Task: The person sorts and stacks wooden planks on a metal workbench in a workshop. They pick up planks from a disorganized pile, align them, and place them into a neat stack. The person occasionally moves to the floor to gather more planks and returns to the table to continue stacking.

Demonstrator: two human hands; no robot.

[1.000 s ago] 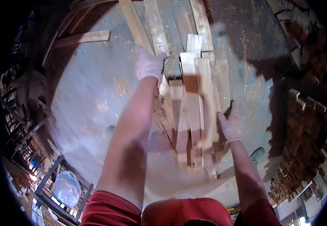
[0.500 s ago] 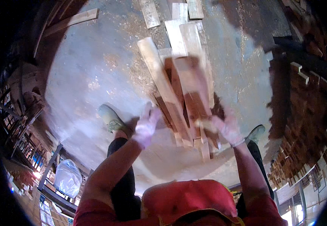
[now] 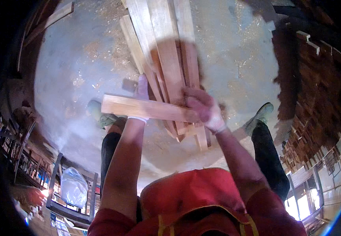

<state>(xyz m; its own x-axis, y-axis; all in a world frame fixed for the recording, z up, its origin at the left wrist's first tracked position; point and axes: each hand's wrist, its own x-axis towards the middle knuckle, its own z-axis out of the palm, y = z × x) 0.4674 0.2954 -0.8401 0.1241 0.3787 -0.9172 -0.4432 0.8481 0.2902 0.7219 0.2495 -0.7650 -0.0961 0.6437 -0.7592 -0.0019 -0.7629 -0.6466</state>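
A short, pale wooden board [image 3: 139, 107] lies crosswise in front of me, above the near end of a pile of long planks [image 3: 166, 59]. My right hand [image 3: 208, 112], in a light work glove, is closed around its right end. My left hand [image 3: 142, 86], also gloved, is partly hidden behind the board, which crosses over its palm and wrist. The left fingers point away from me, stretched out beside the planks' left side, somewhat blurred. The planks run lengthwise away from me on the floor, with uneven near ends.
Wood shavings dot the grey floor [image 3: 80, 59]. Stacked wood blocks [image 3: 312, 106] line the right side. At lower left, a clear plastic bag [image 3: 74, 187] rests within a dark frame [image 3: 52, 181]. Another board [image 3: 56, 17] lies far left. My shoes [image 3: 263, 114] flank the pile.
The short board now spans crosswise between my hands. Both hands were apart and blurred beside the pile before. The view has shifted, and the planks appear farther up and left.
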